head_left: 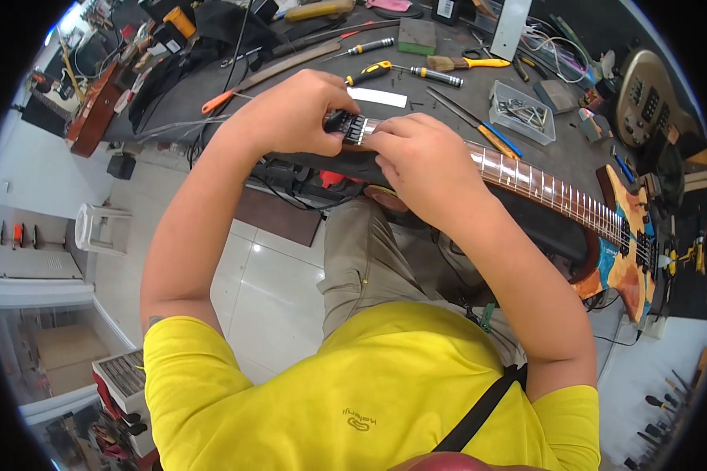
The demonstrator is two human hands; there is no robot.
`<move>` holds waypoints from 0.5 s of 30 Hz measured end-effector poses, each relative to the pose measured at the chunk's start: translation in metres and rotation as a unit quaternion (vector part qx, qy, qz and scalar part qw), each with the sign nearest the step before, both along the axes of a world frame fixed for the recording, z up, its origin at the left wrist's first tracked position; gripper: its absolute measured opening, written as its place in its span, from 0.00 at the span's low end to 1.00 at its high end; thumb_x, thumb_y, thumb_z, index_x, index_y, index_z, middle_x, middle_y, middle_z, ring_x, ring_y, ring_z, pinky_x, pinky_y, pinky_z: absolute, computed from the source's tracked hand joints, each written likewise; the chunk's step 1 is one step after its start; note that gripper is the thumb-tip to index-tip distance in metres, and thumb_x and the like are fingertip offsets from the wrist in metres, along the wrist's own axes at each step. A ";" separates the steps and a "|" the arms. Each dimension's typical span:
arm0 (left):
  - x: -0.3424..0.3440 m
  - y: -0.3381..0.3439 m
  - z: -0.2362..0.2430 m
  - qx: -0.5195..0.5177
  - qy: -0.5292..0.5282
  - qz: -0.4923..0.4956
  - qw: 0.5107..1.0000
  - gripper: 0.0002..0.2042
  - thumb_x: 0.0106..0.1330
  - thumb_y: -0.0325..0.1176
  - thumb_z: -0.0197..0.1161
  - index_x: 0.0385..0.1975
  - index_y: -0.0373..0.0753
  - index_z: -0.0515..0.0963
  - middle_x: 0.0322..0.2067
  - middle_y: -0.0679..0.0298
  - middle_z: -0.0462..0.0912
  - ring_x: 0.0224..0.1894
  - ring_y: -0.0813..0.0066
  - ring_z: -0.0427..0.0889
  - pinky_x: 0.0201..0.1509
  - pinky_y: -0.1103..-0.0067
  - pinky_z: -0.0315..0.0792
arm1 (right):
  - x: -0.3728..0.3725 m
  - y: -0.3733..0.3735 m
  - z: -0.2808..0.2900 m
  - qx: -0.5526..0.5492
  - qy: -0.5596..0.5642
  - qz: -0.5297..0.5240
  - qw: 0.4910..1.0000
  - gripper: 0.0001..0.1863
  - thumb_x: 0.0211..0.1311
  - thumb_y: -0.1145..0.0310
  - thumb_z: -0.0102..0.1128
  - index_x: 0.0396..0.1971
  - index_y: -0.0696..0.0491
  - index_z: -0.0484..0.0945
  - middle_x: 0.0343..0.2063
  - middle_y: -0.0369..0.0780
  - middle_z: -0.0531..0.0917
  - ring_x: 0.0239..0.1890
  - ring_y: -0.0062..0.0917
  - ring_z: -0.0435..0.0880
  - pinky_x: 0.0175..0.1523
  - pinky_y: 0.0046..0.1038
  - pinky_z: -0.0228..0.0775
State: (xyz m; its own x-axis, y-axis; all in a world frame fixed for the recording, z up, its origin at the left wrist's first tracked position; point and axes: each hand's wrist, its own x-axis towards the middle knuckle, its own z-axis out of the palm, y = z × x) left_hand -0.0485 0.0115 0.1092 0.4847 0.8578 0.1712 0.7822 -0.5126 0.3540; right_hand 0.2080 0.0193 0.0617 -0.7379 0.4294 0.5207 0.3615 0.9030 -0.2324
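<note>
An electric guitar (pixel 552 193) lies along the bench's near edge, its blue and wood-toned body (pixel 611 263) at the right and its fretted neck running left. At the neck's left end is a black string-holding headpiece (pixel 353 128). My left hand (pixel 302 114) is closed around that headpiece, thumb and fingers at its left side; the fingertips are partly hidden. Just right of it, my right hand (pixel 430 153) has its fingers bent and drawn together over the strings and neck beside the headpiece. What its fingertips press on is mostly covered.
Behind my hands on the dark bench (pixel 291 74) lie a white strip (pixel 377 97), screwdrivers (pixel 436 76), a yellow-handled brush (pixel 467 62) and a clear box of metal parts (pixel 522 112). Another guitar body (pixel 646 98) stands far right. A white stool (pixel 104 228) is on the floor.
</note>
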 end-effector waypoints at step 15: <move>-0.011 0.013 -0.006 -0.045 0.012 -0.012 0.999 0.24 0.52 0.30 0.87 0.50 0.30 0.90 0.35 0.57 0.87 0.31 0.66 0.84 0.37 0.71 0.80 | -0.003 0.002 -0.003 0.011 -0.018 -0.034 0.999 0.25 0.40 0.73 0.85 0.44 0.50 0.88 0.46 0.34 0.91 0.48 0.36 0.87 0.55 0.37 0.83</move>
State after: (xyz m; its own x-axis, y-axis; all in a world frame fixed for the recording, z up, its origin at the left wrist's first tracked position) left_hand -0.0599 0.0243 0.1031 0.5088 0.8569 0.0827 0.7782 -0.4989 0.3815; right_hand 0.2052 0.0210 0.0590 -0.7259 0.4667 0.5053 0.4289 0.8814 -0.1980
